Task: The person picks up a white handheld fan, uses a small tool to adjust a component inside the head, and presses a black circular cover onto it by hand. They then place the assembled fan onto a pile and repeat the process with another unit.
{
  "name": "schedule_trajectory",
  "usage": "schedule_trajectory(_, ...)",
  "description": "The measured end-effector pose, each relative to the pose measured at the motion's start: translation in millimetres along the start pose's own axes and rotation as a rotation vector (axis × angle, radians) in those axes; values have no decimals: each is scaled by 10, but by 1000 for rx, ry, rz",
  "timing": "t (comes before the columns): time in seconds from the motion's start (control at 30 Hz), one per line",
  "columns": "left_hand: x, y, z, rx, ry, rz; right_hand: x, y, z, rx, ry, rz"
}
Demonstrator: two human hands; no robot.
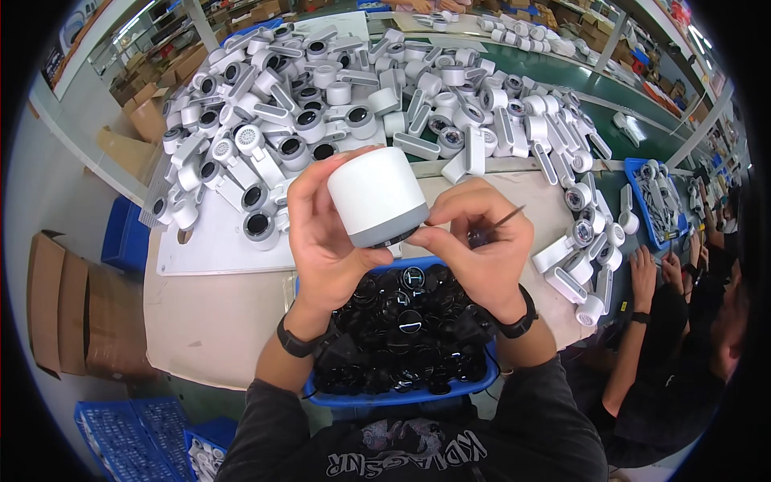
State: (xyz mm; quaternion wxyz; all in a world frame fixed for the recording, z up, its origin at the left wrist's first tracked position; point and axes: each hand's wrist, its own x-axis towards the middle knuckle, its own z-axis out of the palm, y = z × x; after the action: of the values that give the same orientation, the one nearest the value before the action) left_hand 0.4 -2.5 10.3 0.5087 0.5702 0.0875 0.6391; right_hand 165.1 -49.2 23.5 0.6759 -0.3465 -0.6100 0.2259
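Note:
My left hand [312, 241] is closed around a white cylindrical housing with a grey band [377, 191], tilted above the table edge. A dark round face shows at its lower end. Against that lower rim press the thumb and forefinger of my right hand [494, 261]. A slim pointed tool [507, 217] sticks out from the curled fingers of the same hand; its handle is mostly hidden. Beneath both hands, a blue bin [401, 398] holds many glossy black round caps [409, 323].
Beyond my hands, a big heap of white-and-grey handheld units [321, 96] lies on a white board [213, 255]. More units [582, 233] spread along the right. A blue crate [671, 233] stands farther right, near a co-worker's hand [642, 277]. Cardboard boxes [72, 313] are at left.

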Motion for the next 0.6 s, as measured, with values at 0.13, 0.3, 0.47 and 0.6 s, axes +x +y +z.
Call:
schedule_trajectory(0.13,-18,-4,-35,16,6,-15,8,-59,-14,-124,-53,-99)
schedule_trajectory(0.3,3,-28,-28,-7,25,-11,-5,45,76,-163,38,-258)
schedule_trajectory(0.47,23,-36,-56,69,-25,26,-25,36,90,-174,61,-219)
schedule_trajectory(0.6,4,-25,-19,45,8,-1,-4,110,67,-106,51,-193)
